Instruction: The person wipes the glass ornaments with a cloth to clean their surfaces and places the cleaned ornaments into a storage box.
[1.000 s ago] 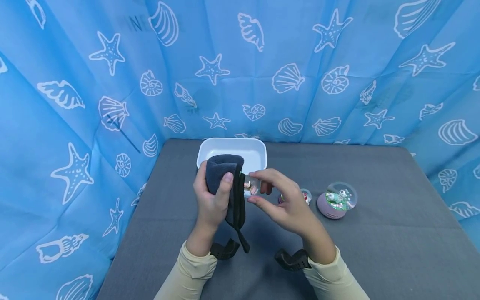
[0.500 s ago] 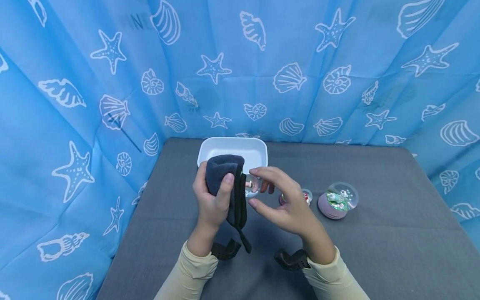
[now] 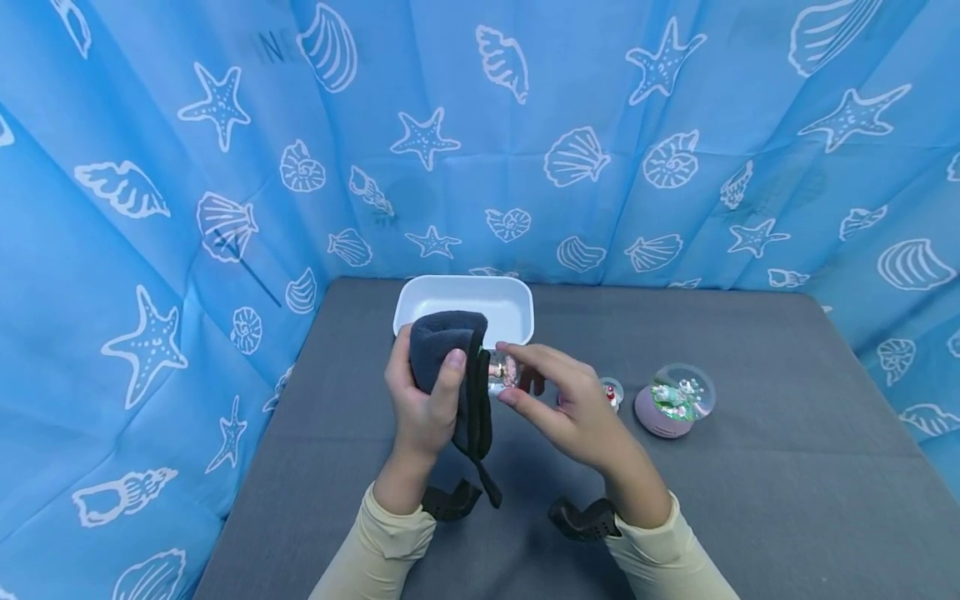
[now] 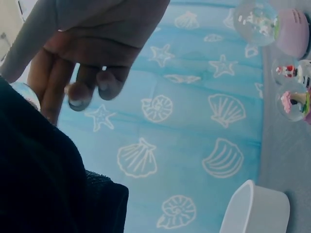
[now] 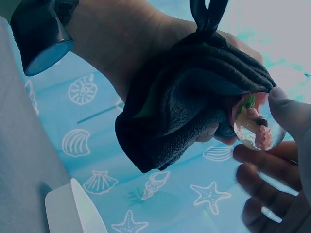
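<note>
In the head view my left hand (image 3: pixel 420 408) grips a folded dark grey-blue cloth (image 3: pixel 442 346) with black edging and a hanging loop. Out of its right side pokes the clear dome of a small snow globe (image 3: pixel 501 372); the cloth wraps the base and mostly hides it. My right hand (image 3: pixel 573 404) pinches that dome between thumb and index finger. In the right wrist view the globe (image 5: pixel 257 127) has pink and green figures inside, and its pinkish base shows at the cloth's fold. The right thumb (image 5: pixel 291 109) presses on the dome.
A white plastic tub (image 3: pixel 517 310) stands behind the hands. To the right sits a larger snow globe (image 3: pixel 675 402) on a lilac base. Two small snow globes stand beside it in the left wrist view, one with a red-and-white figure (image 4: pixel 287 71). A blue shell-print curtain (image 3: pixel 465 192) backs the table.
The right thumb and index finger moved slightly off the dome half a second ago and are back on it now. The dome has turned a little. The left hand keeps its grip on the cloth.
</note>
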The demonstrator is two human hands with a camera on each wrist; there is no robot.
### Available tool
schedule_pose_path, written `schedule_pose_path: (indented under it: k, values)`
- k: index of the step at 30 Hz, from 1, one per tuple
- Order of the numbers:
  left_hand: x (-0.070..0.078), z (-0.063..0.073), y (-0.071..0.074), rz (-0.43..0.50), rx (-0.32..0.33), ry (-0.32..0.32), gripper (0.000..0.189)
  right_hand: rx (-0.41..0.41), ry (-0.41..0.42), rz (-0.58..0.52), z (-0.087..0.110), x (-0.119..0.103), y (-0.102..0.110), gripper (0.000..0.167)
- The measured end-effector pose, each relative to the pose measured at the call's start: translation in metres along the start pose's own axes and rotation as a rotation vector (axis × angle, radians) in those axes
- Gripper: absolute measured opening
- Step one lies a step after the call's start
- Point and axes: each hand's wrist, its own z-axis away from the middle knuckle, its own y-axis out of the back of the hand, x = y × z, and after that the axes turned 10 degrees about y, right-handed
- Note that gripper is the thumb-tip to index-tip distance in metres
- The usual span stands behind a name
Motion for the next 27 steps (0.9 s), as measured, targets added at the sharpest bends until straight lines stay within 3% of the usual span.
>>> schedule_pose_path:
  k: [5, 9, 18, 22, 27]
  values:
    - [0.0018, -0.0012, -0.0004, -0.004, -0.004, 0.007, 0.04, 0.061, 0.109, -0.005, -0.0009, 0.0018, -0.0017, 0.044]
    - [0.003, -0.0016, -0.0011, -0.009, -0.009, 0.004, 0.042, 0.092, 0.139, 0.003, -0.0001, 0.0017, -0.0017, 0.041]
    - [0.003, -0.0007, -0.002, -0.007, -0.005, -0.01, 0.046, 0.046, 0.027, -0.023, 0.0028, 0.0013, 0.0031, 0.054]
    - [0.0022, -0.0005, -0.0015, -0.005, 0.001, -0.018, 0.045, 0.011, -0.031, -0.02, 0.0028, 0.0005, 0.0045, 0.053]
    - [0.0019, 0.0001, -0.0012, -0.021, -0.003, -0.008, 0.043, 0.006, -0.034, -0.008, 0.0015, 0.0007, 0.0046, 0.051]
